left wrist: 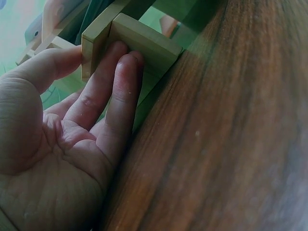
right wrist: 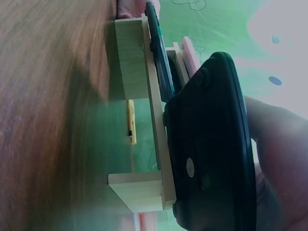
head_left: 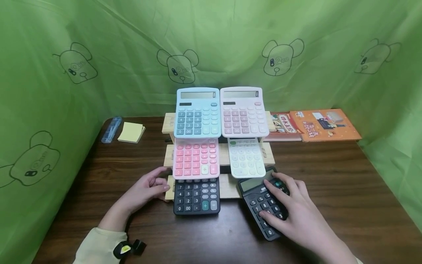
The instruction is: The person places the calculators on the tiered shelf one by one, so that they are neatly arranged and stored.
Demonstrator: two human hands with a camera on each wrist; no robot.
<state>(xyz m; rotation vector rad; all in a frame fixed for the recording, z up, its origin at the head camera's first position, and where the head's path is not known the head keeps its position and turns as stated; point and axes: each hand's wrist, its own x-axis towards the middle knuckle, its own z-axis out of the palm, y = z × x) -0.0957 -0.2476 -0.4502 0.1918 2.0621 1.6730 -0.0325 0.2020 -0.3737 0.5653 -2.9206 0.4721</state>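
Note:
A light wooden stepped stand [head_left: 229, 187] with three tiers is in the middle of the head view. My left hand [head_left: 145, 191] grips the left end of its lowest tier; in the left wrist view the thumb lies on the wooden edge and fingers reach behind it. My right hand [head_left: 293, 205] holds a black calculator [head_left: 255, 183], thumb and a finger on its face, others at its far right side. That calculator slants at the right end of the lowest tier, and its dark back [right wrist: 211, 144] faces the right wrist view. Another black calculator [head_left: 196, 198] rests upright on the same tier.
Above stand a pink calculator [head_left: 196, 157], a white one [head_left: 247, 157], a blue one [head_left: 197, 112] and a pale pink-lilac one [head_left: 244, 112]. Yellow sticky notes [head_left: 131, 132] and a blue clear object [head_left: 112, 129] lie left. An orange book [head_left: 326, 124] lies at back right.

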